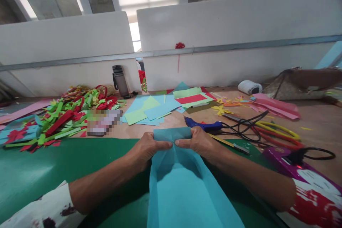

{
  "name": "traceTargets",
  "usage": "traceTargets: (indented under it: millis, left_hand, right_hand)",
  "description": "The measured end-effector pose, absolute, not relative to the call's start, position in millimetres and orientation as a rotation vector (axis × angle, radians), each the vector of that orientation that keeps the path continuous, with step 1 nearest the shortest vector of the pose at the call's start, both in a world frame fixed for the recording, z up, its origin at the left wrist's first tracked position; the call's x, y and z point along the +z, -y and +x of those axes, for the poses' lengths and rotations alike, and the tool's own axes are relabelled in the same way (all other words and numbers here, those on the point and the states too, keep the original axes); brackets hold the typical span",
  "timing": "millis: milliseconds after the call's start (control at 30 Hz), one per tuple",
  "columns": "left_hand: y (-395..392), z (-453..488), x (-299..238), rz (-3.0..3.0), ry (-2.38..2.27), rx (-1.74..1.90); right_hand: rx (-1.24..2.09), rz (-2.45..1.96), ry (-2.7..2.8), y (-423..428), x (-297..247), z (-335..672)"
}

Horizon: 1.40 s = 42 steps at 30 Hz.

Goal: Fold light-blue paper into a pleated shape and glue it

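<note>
A long sheet of blue paper (192,196) runs from the bottom of the view up to my hands, its far end folded over into a flat band. My left hand (148,148) pinches the left end of that band, thumb on top. At the other end, my right hand (199,140) grips the same fold, its thumb pointing inward. The two thumb tips nearly meet at the middle of the fold. Most of my fingers are hidden behind the paper. Under the sheet lies a green cutting mat (112,153).
A blue glue gun (204,124) with a black cable and a yellow cutter knife (227,143) lie right of my hands. Further right is a purple power strip (278,156). Paper scraps (72,114), a grey bottle (120,82) and coloured sheets (160,108) line the back.
</note>
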State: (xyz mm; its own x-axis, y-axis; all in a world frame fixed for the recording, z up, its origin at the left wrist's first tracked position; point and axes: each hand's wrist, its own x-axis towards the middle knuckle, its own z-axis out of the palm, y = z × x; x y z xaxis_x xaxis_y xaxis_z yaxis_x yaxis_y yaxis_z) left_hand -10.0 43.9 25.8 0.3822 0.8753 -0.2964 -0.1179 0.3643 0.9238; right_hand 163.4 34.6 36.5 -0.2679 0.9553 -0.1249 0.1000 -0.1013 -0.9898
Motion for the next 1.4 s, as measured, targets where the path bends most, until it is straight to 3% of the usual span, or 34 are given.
traceTargets:
  millis: [1067, 1400]
  left_hand:
    - [-46.9, -18.3, 21.8, 1.176, -0.891, 0.739]
    - [-50.9, -22.0, 27.4, 1.270, -0.875, 0.737]
  right_hand:
    - [1.305, -1.163, 1.807, -37.3, 37.4, 176.9]
    - [0.963, -1.225, 2.015, -32.8, 51.6, 175.7]
